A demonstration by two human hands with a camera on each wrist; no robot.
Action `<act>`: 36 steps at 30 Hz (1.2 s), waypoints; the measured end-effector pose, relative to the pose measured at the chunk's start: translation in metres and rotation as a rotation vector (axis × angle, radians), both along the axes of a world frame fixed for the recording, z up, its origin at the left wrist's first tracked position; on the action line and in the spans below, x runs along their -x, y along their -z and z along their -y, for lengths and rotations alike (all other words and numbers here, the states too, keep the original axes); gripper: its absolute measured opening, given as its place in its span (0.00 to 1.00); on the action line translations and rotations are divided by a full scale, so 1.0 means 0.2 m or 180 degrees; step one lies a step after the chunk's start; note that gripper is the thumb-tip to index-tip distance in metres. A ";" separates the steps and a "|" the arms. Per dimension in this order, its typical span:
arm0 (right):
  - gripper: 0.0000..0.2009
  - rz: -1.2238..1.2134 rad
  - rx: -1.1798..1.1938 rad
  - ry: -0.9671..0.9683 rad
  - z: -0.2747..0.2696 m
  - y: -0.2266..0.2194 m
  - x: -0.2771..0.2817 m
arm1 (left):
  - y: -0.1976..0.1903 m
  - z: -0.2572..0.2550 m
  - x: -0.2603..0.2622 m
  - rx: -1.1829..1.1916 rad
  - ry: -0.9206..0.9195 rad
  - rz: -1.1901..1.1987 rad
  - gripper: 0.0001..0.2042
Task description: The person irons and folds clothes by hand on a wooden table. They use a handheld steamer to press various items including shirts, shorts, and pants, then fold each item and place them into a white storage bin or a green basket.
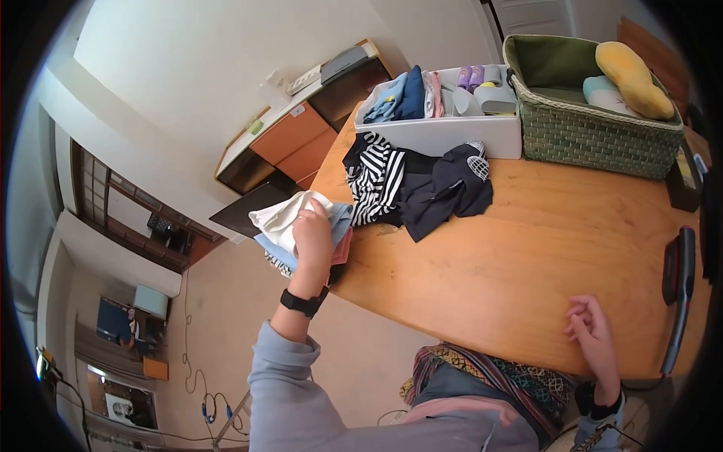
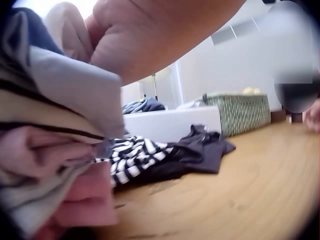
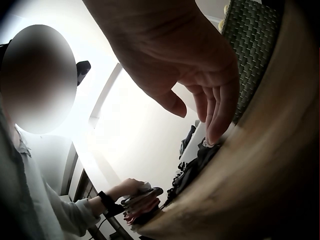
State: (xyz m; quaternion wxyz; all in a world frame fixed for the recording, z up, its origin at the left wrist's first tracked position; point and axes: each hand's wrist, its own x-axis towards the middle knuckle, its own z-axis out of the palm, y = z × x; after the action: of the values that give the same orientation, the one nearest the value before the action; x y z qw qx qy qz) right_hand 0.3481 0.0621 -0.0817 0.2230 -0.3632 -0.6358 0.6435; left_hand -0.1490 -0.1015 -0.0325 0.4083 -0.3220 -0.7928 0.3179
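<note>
My left hand (image 1: 312,235) is on top of a pile of folded clothes at the table's left corner, its fingers gripping a white cloth (image 1: 280,220). Beneath the cloth lie light blue, pink and striped folded pieces; in the left wrist view a pink folded piece (image 2: 87,195) shows low in the pile. A black-and-white striped garment (image 1: 376,177) and a dark garment (image 1: 446,188) lie loosely beside the pile. My right hand (image 1: 593,331) hovers at the table's near right side, fingers loosely bent and holding nothing.
At the back of the wooden table (image 1: 527,264) stands a white bin (image 1: 467,135) of folded clothes. Beside it, a green woven basket (image 1: 602,143) holds a yellow plush-like item (image 1: 633,75). A dark, long-handled object (image 1: 681,294) lies along the right edge. Low cabinets (image 1: 294,143) stand beyond.
</note>
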 end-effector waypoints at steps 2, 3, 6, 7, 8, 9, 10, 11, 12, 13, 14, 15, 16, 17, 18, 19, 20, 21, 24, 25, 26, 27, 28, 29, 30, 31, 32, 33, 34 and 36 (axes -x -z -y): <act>0.12 0.0033 -0.0021 -0.0016 -0.01 0.00 -0.01 | -0.06 0.01 0.05 -0.0252 -0.0035 0.0480 0.18; 0.12 0.0009 0.0012 -0.0002 -0.01 0.01 -0.02 | -0.10 0.03 0.08 -0.0434 0.0007 0.0571 0.17; 0.11 -0.0002 0.0014 0.0006 -0.01 0.04 -0.03 | -0.18 0.06 0.06 -0.0714 0.0128 0.0782 0.15; 0.10 0.0017 -0.0020 -0.0026 -0.01 0.04 -0.04 | -0.17 0.08 0.05 -0.0492 0.0220 0.0869 0.16; 0.10 0.0017 -0.0020 -0.0020 -0.01 0.04 -0.03 | -0.17 0.08 0.03 -0.0273 0.0309 0.0954 0.16; 0.10 0.0004 0.0017 -0.0006 -0.01 0.04 -0.03 | -0.24 0.04 -0.06 -0.0502 -0.0129 0.1672 0.17; 0.10 -0.0010 0.0053 0.0007 -0.01 0.04 -0.03 | -0.29 0.04 -0.08 -0.0502 -0.0126 0.1671 0.17; 0.10 -0.0011 0.0052 0.0008 -0.02 0.04 -0.02 | -0.33 0.04 -0.08 -0.0428 -0.0148 0.1839 0.17; 0.10 -0.0008 0.0052 0.0005 -0.02 0.03 -0.02 | -0.36 0.06 -0.08 -0.0355 -0.0171 0.2006 0.18; 0.10 -0.0005 0.0051 0.0002 -0.02 0.03 -0.02 | -0.37 0.07 -0.05 -0.0355 -0.0171 0.2006 0.18; 0.10 -0.0007 0.0049 0.0001 -0.02 0.04 -0.02 | -0.38 0.09 -0.03 -0.0540 -0.0181 0.2258 0.20; 0.10 -0.0006 0.0042 0.0000 -0.02 0.04 -0.02 | -0.39 0.12 0.01 -0.0727 -0.0189 0.2507 0.22; 0.10 -0.0010 0.0034 -0.0001 -0.02 0.05 -0.02 | -0.38 0.16 0.09 -0.0729 -0.0185 0.2500 0.22; 0.10 -0.0020 0.0034 0.0003 -0.02 0.05 -0.03 | -0.35 0.20 0.20 -0.0687 0.0294 0.2336 0.23; 0.10 0.0001 0.0032 -0.0037 -0.03 0.05 -0.03 | -0.37 0.20 0.21 -0.0638 0.0772 0.2168 0.24; 0.09 0.0028 0.0032 -0.0077 -0.03 0.05 -0.03 | -0.38 0.20 0.22 -0.1154 0.0504 0.2583 0.28; 0.09 0.0030 0.0032 -0.0071 -0.03 0.05 -0.03 | -0.40 0.21 0.31 -0.1091 0.0406 0.2935 0.30; 0.09 0.0047 0.0028 -0.0069 -0.03 0.05 -0.03 | -0.43 0.21 0.36 -0.1303 0.0483 0.3376 0.30; 0.09 0.0059 0.0018 -0.0017 -0.02 0.05 -0.03 | -0.47 0.24 0.39 -0.1955 0.0405 0.4524 0.28; 0.08 0.0052 0.0020 0.0035 -0.03 0.06 -0.03 | -0.47 0.25 0.39 -0.1839 0.0372 0.4415 0.25; 0.08 0.0043 0.0017 0.0052 -0.03 0.06 -0.03 | -0.47 0.27 0.40 -0.1718 0.0339 0.4306 0.23; 0.08 0.0055 0.0024 0.0050 -0.03 0.07 -0.03 | -0.44 0.31 0.44 -0.1705 0.0353 0.4305 0.23; 0.08 0.0068 0.0033 0.0045 -0.03 0.07 -0.04 | -0.38 0.36 0.51 -0.1624 0.0149 0.3715 0.23; 0.08 0.0068 0.0037 0.0053 -0.03 0.07 -0.04 | -0.33 0.40 0.58 -0.1539 -0.0053 0.3126 0.24; 0.08 0.0085 0.0031 0.0039 -0.03 0.07 -0.03 | -0.30 0.42 0.60 -0.1536 -0.0054 0.3129 0.24; 0.08 0.0105 0.0024 0.0022 -0.03 0.07 -0.03 | -0.27 0.45 0.63 -0.1712 -0.0307 0.3065 0.25; 0.08 0.0113 0.0024 0.0017 -0.03 0.06 -0.03 | -0.24 0.47 0.67 -0.1889 -0.0561 0.2995 0.27; 0.08 0.0129 0.0029 0.0009 -0.03 0.06 -0.03 | -0.19 0.51 0.77 -0.1961 -0.0753 0.3119 0.30; 0.08 0.0143 0.0032 0.0006 -0.03 0.06 -0.03 | -0.15 0.56 0.86 -0.1966 -0.0749 0.3124 0.30; 0.08 0.0147 0.0030 0.0006 -0.03 0.06 -0.03 | -0.11 0.61 0.95 -0.2485 -0.0790 0.3793 0.27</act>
State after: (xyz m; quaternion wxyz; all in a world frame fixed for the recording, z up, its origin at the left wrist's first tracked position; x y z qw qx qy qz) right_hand 0.3541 0.0683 -0.0939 0.2071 -0.3796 -0.6374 0.6377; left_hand -0.3395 -0.2230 -0.0106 -0.0472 -0.1788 -0.9672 -0.1740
